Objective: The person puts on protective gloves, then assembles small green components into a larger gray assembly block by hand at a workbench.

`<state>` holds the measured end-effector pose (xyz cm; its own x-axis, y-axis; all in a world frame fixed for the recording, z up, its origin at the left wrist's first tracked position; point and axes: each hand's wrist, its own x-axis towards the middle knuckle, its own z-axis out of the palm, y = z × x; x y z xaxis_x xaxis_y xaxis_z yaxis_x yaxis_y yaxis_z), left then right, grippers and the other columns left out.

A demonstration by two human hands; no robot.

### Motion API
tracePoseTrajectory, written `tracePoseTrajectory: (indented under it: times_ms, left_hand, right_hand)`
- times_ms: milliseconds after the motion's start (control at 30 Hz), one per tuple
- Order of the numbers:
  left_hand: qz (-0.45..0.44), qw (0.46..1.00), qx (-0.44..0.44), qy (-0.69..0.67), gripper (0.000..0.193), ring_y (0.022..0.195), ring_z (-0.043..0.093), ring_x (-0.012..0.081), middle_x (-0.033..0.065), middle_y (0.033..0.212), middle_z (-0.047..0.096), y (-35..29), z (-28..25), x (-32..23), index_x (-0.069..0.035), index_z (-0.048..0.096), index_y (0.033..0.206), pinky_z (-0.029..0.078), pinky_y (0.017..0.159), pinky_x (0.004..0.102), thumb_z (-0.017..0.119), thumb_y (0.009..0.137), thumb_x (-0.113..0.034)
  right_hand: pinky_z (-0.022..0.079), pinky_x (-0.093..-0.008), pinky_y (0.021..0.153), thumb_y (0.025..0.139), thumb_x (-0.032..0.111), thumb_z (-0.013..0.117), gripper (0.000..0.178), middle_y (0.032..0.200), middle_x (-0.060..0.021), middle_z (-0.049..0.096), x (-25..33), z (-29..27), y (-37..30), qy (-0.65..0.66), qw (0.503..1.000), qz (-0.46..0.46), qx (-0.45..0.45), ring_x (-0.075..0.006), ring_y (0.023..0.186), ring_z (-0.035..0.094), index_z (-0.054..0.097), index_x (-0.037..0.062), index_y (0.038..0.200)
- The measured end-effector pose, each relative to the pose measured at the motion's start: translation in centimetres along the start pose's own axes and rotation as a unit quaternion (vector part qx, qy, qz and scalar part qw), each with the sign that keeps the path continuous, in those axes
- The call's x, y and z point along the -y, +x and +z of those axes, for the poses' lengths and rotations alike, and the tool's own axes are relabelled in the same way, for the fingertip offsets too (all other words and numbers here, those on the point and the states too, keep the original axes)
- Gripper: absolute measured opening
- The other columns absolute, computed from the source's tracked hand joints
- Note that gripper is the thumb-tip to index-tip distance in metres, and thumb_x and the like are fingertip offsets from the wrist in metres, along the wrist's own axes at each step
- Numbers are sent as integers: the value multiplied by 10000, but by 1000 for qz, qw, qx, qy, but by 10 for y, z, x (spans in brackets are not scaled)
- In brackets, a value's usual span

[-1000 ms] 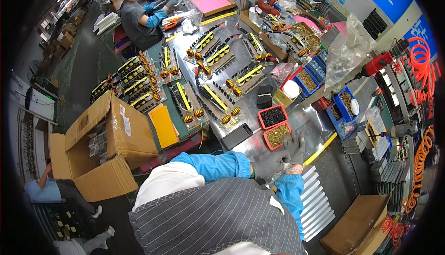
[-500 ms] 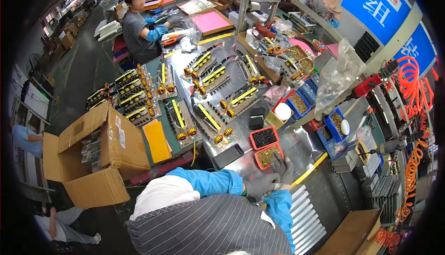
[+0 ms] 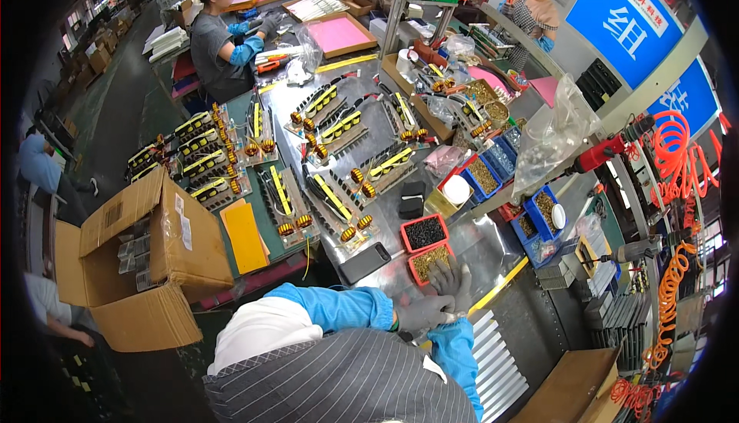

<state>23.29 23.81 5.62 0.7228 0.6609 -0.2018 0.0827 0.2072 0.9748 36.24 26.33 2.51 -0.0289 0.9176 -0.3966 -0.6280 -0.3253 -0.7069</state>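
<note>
Both my hands wear grey gloves and meet at the near edge of the metal table. My left hand (image 3: 422, 314) reaches across from the left, its fingers closed at the heel of my right glove; that grip is partly hidden. My right hand (image 3: 452, 283) has its fingers stretched out, at the near edge of a red bin of brass-coloured screws (image 3: 428, 262). Bare skin shows between the right glove and its blue sleeve (image 3: 453, 346). Touching that bin on its far side is a red bin of black small parts (image 3: 425, 233). A dark phone (image 3: 365, 262) lies left of them.
Several circuit boards with copper coils (image 3: 332, 206) cover the table's far left. An open cardboard box (image 3: 185, 230) stands left, near orange sheets (image 3: 245, 237). Blue bins (image 3: 483, 177) and a hanging red power screwdriver (image 3: 604, 152) are right. Metal strips (image 3: 493, 361) lie near my right arm. Two people work beyond.
The whole view has shifted, so table things appear slightly farther left. My hands stay together by the screw bin, and the right hand's fingers look more spread.
</note>
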Motion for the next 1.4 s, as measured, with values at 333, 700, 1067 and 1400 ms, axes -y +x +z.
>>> tracePoseTrajectory:
  times_ms: [333, 700, 1067, 1400]
  left_hand:
    - [40, 998, -24, 33, 325, 618, 478, 141, 41, 662, 499, 0, -1, 1, -58, 489, 763, 373, 545, 339, 701, 833, -294]
    - [54, 998, -29, 10, 369, 601, 458, 119, 31, 620, 471, 12, 1, 6, -53, 475, 718, 368, 532, 330, 687, 851, -324]
    - [31, 999, -16, -16, 381, 590, 433, 118, 20, 610, 436, 15, 4, 0, -52, 480, 726, 359, 522, 321, 631, 893, -359]
    - [67, 998, 13, 7, 351, 711, 502, 145, 98, 738, 546, 12, 21, -4, 15, 557, 899, 431, 665, 337, 591, 923, -333]
  right_hand:
    - [431, -380, 996, 941, 363, 531, 612, 1311, -189, 504, -2, -5, 7, -31, 999, -28, -26, -282, 1179, 514, 371, 4, 1410]
    - [351, -386, 1075, 941, 514, 477, 733, 1426, -196, 362, 6, 7, 6, -19, 1000, -21, -7, -295, 1302, 405, 247, 77, 1483]
    - [333, -382, 1071, 913, 421, 580, 725, 1390, -161, 405, 10, 7, 10, -24, 999, -19, -25, -280, 1253, 425, 267, 96, 1481]
    - [401, -438, 995, 887, 404, 601, 731, 1343, -101, 440, 6, -4, 7, -26, 999, 0, -29, -247, 1173, 474, 263, 100, 1459]
